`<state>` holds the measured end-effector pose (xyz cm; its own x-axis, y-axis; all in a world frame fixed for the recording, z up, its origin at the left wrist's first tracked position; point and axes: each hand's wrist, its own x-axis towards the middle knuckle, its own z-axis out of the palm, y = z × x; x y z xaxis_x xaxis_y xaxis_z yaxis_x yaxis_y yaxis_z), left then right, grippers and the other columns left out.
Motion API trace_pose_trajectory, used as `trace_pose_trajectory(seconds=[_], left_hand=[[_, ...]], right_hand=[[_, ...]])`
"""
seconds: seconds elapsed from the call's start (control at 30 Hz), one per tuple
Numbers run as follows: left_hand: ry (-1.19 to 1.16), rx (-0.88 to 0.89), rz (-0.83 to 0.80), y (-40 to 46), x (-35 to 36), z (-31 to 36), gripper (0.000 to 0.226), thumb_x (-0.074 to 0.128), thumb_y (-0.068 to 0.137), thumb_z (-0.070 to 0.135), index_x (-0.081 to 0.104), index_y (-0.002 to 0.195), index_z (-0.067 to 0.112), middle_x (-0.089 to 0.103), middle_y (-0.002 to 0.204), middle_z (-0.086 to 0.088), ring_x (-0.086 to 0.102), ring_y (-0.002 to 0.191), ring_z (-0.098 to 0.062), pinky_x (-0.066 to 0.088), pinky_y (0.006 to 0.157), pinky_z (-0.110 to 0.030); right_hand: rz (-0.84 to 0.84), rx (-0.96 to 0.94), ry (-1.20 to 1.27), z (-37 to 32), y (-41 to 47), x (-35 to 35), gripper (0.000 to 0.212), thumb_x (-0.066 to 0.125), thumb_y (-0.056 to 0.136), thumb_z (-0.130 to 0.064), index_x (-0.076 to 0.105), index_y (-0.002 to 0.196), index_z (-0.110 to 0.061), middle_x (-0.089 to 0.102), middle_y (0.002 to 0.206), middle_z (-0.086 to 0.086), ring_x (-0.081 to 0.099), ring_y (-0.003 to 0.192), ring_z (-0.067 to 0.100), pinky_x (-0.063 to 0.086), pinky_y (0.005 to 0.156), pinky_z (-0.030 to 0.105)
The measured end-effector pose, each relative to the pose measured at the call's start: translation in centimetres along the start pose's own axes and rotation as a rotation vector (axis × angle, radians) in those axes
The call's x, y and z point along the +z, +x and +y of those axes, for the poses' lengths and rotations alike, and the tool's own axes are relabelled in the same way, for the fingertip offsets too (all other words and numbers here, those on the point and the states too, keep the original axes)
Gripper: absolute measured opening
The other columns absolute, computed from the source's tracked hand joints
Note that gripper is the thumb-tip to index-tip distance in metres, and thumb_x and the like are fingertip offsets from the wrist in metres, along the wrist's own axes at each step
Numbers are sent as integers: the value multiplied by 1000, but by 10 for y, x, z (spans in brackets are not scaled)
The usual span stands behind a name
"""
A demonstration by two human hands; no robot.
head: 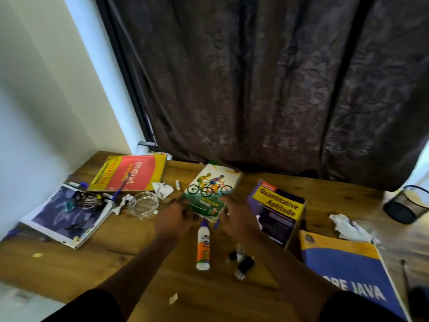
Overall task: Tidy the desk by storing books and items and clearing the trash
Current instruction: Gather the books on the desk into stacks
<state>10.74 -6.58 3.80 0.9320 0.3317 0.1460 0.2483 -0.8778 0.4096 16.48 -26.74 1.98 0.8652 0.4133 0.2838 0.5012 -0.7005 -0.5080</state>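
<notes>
Both hands reach forward over the wooden desk (130,247) to the book with cyclists on its cover (210,190), which sits near the middle of the desk in front of the dark curtain (267,89), its near end lifted off the wood. The left hand (173,217) is at the book's near-left corner and the right hand (236,211) at its near-right edge; motion blur hides the fingers, so I cannot tell whether either hand is gripping the book or only touching it. Just below the book, between the two forearms, a glue bottle (203,246) lies on its side, and a few small dark clips (242,262) lie scattered near the right forearm. To the left sit a clear glass bowl (144,204), crumpled paper (163,189) and a red and yellow book (130,174) with a blue pen (120,189) across its near edge — further left, a purple-covered magazine (67,217) lies near the desk's corner. To the right a thick Quantitative Aptitude book (277,211) stands just beside a blue Java book (348,270), with another wad of crumpled paper (347,226) and a black mesh pen holder (407,205) lying on its side beyond.
</notes>
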Motion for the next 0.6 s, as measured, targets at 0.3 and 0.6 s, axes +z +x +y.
trace_pose_trajectory(seconds=[0.3, 0.6], left_hand=[[-22, -148, 138, 55, -40, -127, 27, 58, 84, 37, 74, 101, 21, 75, 96, -10, 70, 92, -37, 55, 74, -41], [-10, -21, 57, 99, -44, -172, 28, 55, 81, 31, 70, 103, 22, 72, 98, -6, 68, 90, -33, 54, 70, -38]], right_hand=[[-156, -36, -39, -76, 74, 78, 39, 63, 89, -25, 61, 128, -19, 62, 126, 4, 53, 120, 27, 48, 96, 40], [-223, 198, -229, -72, 107, 104, 47, 59, 90, -31, 55, 136, -25, 52, 142, 2, 44, 131, 28, 44, 106, 43]])
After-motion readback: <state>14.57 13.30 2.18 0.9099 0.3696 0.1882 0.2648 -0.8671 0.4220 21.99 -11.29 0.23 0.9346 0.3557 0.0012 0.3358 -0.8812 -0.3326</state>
